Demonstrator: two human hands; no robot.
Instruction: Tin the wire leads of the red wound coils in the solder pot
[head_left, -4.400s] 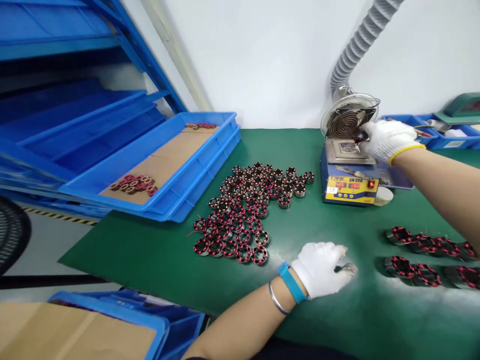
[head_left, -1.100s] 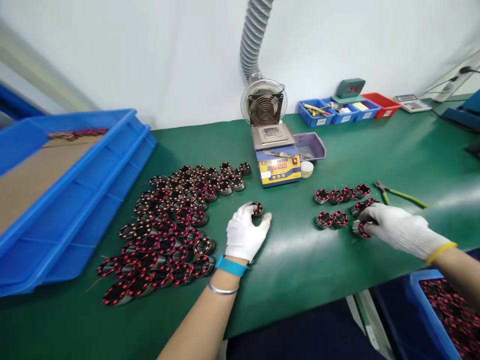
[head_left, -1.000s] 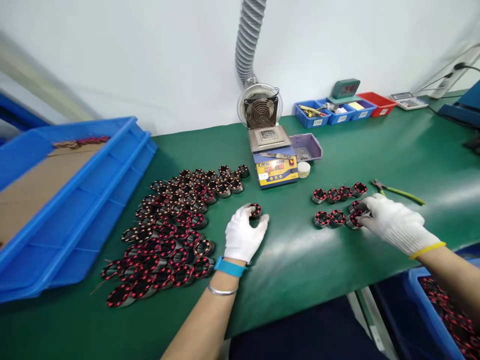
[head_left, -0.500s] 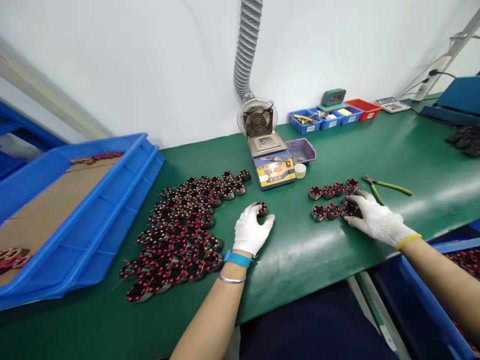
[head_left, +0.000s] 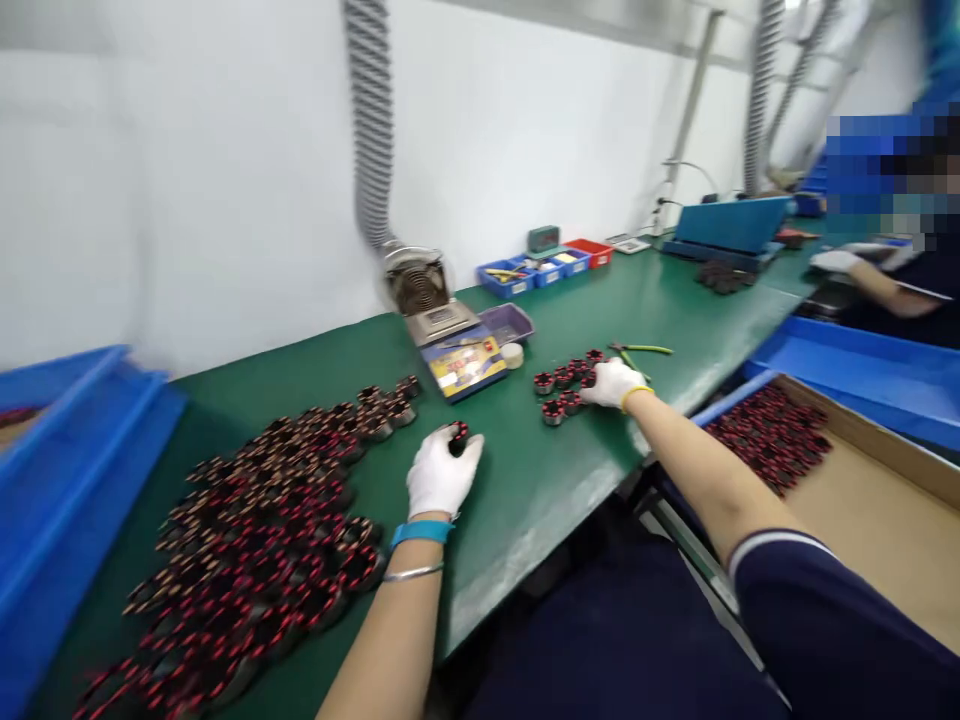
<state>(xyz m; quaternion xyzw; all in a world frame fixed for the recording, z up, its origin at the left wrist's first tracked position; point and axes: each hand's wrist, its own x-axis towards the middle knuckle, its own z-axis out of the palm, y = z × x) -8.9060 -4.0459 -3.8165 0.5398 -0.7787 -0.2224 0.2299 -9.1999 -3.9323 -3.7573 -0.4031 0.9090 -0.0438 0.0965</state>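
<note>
My left hand (head_left: 439, 472), in a white glove, is closed round a single red-and-black wound coil (head_left: 458, 433) on the green bench mat (head_left: 517, 470). My right hand (head_left: 613, 383), also gloved, lies over the right end of a small group of coils (head_left: 561, 385) set in two rows; its fingers are curled on them, and I cannot make out whether it grips one. A large heap of the same coils (head_left: 277, 520) lies to the left of my left hand.
A solder pot with a blue front (head_left: 457, 355), a fan (head_left: 416, 280) and a grey hose stands behind. Green-handled pliers (head_left: 637, 350) lie past my right hand. A blue tray of coils (head_left: 780, 430) sits low right. Another person's gloved hand (head_left: 832, 262) works far right.
The view has swung to the right and blurred. Both hands stay where they were: left on the single coil, right on the small group.
</note>
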